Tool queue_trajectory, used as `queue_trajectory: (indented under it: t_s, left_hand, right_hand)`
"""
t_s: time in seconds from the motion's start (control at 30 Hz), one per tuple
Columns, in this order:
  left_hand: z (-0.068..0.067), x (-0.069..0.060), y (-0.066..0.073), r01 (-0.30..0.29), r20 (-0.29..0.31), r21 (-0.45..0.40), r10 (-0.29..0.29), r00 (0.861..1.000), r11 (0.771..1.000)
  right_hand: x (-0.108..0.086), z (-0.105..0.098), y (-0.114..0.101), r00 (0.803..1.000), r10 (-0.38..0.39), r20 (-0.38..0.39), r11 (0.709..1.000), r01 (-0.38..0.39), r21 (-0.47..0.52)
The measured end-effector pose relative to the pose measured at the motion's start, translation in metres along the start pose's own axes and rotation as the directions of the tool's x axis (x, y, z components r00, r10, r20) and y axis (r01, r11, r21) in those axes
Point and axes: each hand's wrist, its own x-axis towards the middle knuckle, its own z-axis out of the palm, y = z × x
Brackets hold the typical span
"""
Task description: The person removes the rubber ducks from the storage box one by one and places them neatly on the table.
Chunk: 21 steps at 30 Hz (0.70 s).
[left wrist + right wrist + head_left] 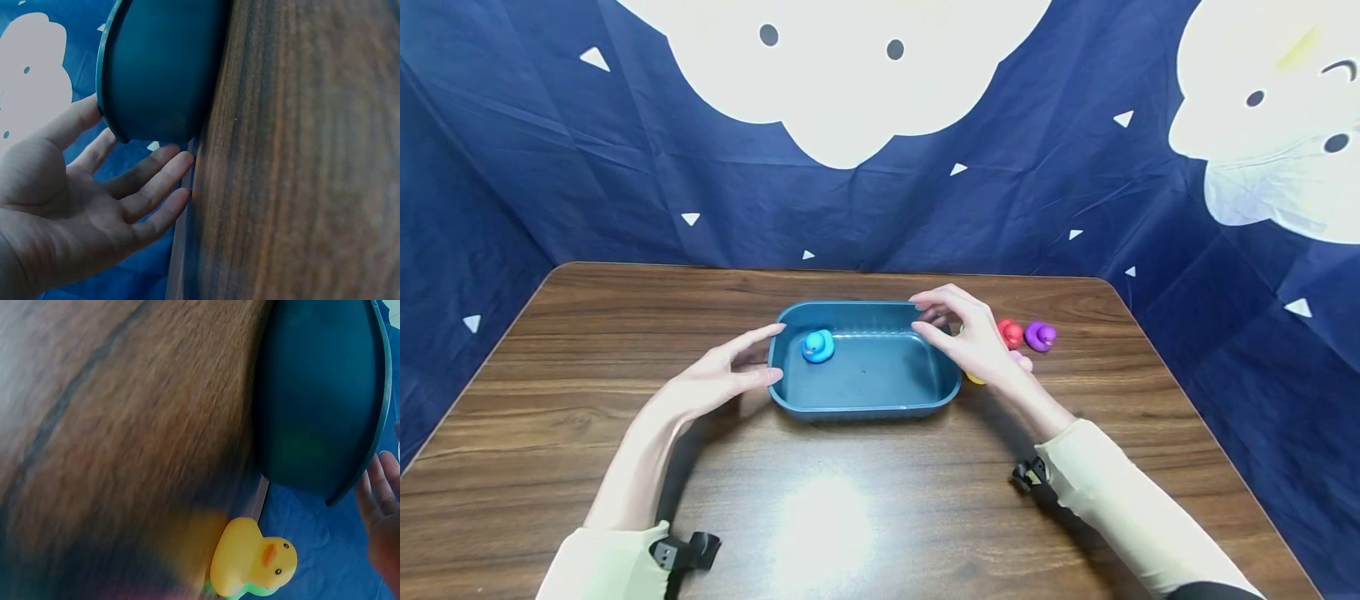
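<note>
A teal plastic basin (865, 412) stands on the wooden table, and a blue rubber duck (817, 347) lies in its left part. My left hand (707, 382) is at the basin's left end with thumb and fingers spread. In the left wrist view its thumb touches the rim, while the other fingers stay loosely extended by the wall. My right hand (968, 335) hovers over the basin's right end, fingers slightly bent and holding nothing. Beside the basin, a yellow rubber duck (240, 559) shows in the right wrist view.
Right of the basin, partly behind my right hand, sit a red duck (1011, 334), a purple duck (1041, 336) and a pink one (1022, 361). Something green shows there too. A dark blue curtain (865, 217) with white clouds hangs behind the table (625, 333).
</note>
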Motion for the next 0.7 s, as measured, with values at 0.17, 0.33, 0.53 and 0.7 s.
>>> queue_trajectory:
  t_s: [0.17,0.33,0.53,0.7]
  left_hand:
    - [0.000,0.000,0.000,0.000,0.000,0.002,0.000,1.000,1.000]
    - [0.000,0.000,0.000,-0.001,0.001,0.000,0.001,1.000,1.000]
    - [0.000,0.000,0.000,0.002,0.003,-0.002,-0.002,1.000,1.000]
    - [0.000,0.000,0.000,0.009,0.005,-0.001,-0.009,1.000,1.000]
  right_hand:
    - [0.003,0.006,0.000,1.000,-0.029,0.000,1.000,0.029,0.002]
    - [0.005,0.011,-0.003,0.999,-0.045,0.009,0.999,0.045,-0.004]
    - [0.007,0.017,-0.005,0.999,-0.044,0.017,0.999,0.044,0.004]
    - [0.008,0.021,-0.008,0.999,-0.048,0.021,0.999,0.047,0.017]
